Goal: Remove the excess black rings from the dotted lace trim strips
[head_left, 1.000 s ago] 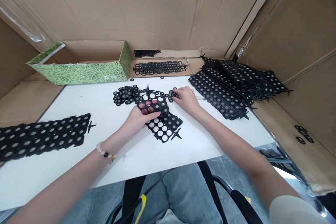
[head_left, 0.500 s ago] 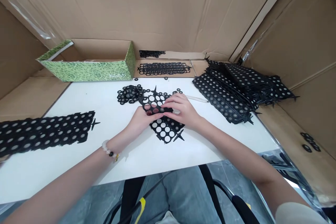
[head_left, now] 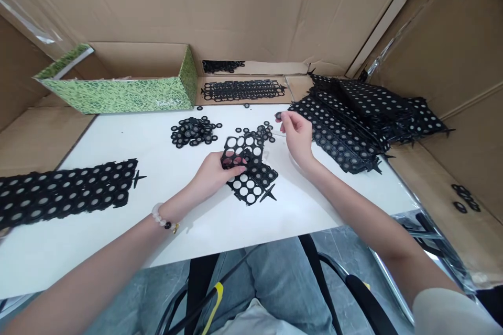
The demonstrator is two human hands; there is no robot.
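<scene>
My left hand (head_left: 214, 171) grips a black perforated rubber sheet (head_left: 247, 188) by its left side, thumb on top. The sheet is folded over; many of its holes are open, while a part at the right keeps its rings. My right hand (head_left: 299, 135) is raised to the right of the sheet, pinching one small black rubber ring (head_left: 279, 115) between thumb and fingertips. Just behind the sheet lies a small cluster of loose rings (head_left: 264, 131). Farther left is a bigger pile of loose rings (head_left: 193, 132).
A stack of full black sheets (head_left: 346, 131) sits at the right, partly over a pale thin tool. Another sheet (head_left: 70, 191) lies at the left. At the back stand a green patterned box (head_left: 129, 95) and an emptied sheet (head_left: 243, 90). Cardboard walls (head_left: 251, 10) enclose the table.
My right hand has left the sheet and moved up and right, carrying a ring. My left hand still holds the sheet. The view has shifted slightly.
</scene>
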